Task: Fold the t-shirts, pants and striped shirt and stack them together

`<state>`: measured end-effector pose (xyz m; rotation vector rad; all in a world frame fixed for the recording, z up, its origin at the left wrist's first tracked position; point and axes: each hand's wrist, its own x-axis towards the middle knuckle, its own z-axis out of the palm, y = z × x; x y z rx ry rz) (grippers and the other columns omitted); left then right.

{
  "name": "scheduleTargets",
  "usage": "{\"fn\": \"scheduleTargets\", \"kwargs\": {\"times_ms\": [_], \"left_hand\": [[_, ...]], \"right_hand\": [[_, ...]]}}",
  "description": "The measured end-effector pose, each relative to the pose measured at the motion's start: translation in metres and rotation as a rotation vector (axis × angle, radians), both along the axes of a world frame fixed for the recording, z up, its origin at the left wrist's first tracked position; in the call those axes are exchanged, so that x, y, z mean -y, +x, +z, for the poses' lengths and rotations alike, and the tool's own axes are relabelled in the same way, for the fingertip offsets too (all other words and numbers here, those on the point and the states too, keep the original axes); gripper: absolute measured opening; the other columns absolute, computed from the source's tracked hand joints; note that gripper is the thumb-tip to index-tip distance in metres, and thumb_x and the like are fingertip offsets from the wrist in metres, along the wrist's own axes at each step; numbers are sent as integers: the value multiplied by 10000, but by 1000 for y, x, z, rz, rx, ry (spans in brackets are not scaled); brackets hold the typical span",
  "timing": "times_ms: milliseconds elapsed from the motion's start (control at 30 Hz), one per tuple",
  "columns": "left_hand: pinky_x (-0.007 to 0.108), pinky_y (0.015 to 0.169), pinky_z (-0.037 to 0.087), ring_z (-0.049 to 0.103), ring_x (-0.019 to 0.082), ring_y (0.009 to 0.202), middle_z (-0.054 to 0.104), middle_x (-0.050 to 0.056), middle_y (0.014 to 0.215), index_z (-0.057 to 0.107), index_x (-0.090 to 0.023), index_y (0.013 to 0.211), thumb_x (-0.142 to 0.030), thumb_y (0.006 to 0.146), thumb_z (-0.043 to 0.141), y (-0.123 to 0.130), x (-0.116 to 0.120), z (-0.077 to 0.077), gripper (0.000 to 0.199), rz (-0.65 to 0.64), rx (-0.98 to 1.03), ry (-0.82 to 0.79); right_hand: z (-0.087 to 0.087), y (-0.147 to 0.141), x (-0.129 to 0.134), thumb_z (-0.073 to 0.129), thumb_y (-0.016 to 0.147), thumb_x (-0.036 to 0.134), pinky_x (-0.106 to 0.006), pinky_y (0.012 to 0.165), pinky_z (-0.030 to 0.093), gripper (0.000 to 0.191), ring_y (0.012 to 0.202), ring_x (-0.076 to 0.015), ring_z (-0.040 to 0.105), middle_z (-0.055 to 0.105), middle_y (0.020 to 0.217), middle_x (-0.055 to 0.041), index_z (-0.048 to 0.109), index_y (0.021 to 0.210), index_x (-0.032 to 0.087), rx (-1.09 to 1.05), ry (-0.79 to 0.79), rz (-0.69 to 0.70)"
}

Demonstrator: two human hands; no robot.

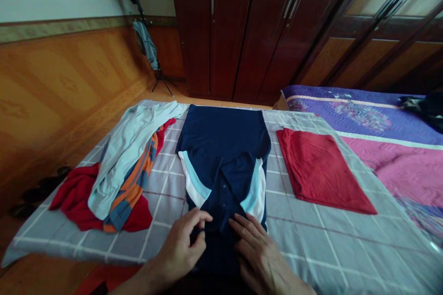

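A navy polo shirt lies face up on a grey checked bedsheet, its white and pale blue trimmed sleeves folded in over the front. My left hand is at the button placket, its curled fingers pinching the navy cloth near the lower buttons. Close beside it, my right hand rests flat on the shirt with its fingers spread, gripping nothing. The hem end of the shirt stretches away from me, and the part nearest me falls in shadow below my hands.
A heap of clothes in pale grey, orange-blue stripes and red lies left of the shirt. A flat red cloth lies to its right. Beyond are a purple and pink bedcover, dark wooden wardrobes, a clothes stand and shoes.
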<state>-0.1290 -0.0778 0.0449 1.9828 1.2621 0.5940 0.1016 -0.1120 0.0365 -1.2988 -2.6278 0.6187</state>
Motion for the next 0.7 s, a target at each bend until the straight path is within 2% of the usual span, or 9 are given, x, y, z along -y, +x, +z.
{"fn": "scheduleTargets", "kwargs": {"times_ms": [67, 133, 300, 367, 400, 467, 533, 633, 700], "left_hand": [[258, 733, 466, 571, 155, 800, 568, 28, 845, 559, -191, 1064, -135, 813, 419, -3, 1, 4, 292, 78, 98, -61], [259, 740, 466, 566, 156, 817, 569, 36, 869, 546, -195, 1135, -151, 852, 387, -3, 2, 3, 328, 52, 102, -32], [346, 689, 454, 513, 211, 768, 548, 62, 792, 605, -178, 1087, -63, 721, 437, 1, 4, -10, 419, -339, -242, 314], [378, 736, 458, 520, 226, 814, 566, 72, 836, 614, -179, 1060, -53, 689, 466, 0, 3, -11, 419, -401, -322, 357], [409, 811, 452, 528, 241, 895, 586, 84, 922, 609, -181, 1067, -54, 693, 475, 0, 1, -9, 417, -428, -337, 358], [471, 1006, 350, 472, 272, 1133, 563, 102, 1181, 580, -177, 1118, -73, 720, 494, 0, -3, -2, 421, -507, -335, 361], [460, 1108, 238, 350, 265, 1300, 460, 99, 1371, 526, -164, 1205, -111, 760, 519, 0, -9, 10, 448, -605, -335, 321], [409, 1110, 277, 323, 242, 1340, 411, 82, 1431, 455, -185, 1305, -206, 799, 601, -5, -19, 32, 527, -688, -338, 167], [415, 1106, 292, 325, 252, 1341, 393, 65, 1444, 399, -222, 1362, -271, 773, 675, -12, -25, 44, 653, -698, -329, 87]], "right_hand": [[-6, -1, 1, 458, 666, 96, -486, 1127, 182, 317, 1368, -238, 244, 406, 1426, -58, 622, 925, 179, 2, 24, 30], [-8, -2, 1, 466, 661, 99, -512, 1121, 176, 333, 1375, -256, 219, 394, 1432, -81, 612, 953, 166, 19, 42, 54], [0, 2, 1, 468, 688, 99, -509, 1115, 199, 342, 1366, -250, 248, 424, 1414, -81, 612, 988, 176, 14, 66, 101], [-1, 6, 0, 470, 688, 90, -506, 1112, 208, 392, 1354, -247, 279, 433, 1408, -72, 609, 1041, 189, -3, 83, 112], [-3, 9, 0, 476, 689, 90, -508, 1109, 214, 433, 1350, -251, 287, 431, 1409, -74, 597, 1093, 191, -17, 104, 112], [-12, 13, -3, 507, 721, 125, -510, 1100, 228, 505, 1346, -265, 291, 426, 1410, -89, 539, 1221, 184, -48, 161, 118], [-20, 19, -7, 557, 777, 236, -505, 1088, 256, 520, 1331, -283, 314, 449, 1389, -106, 490, 1289, 175, -74, 223, 174], [-18, 30, -12, 585, 819, 384, -457, 1053, 346, 481, 1271, -278, 414, 522, 1323, -100, 525, 1254, 188, -89, 355, 228], [-6, 42, -13, 584, 827, 408, -419, 1034, 388, 479, 1252, -264, 442, 523, 1320, -95, 527, 1255, 201, -62, 425, 148]]}}
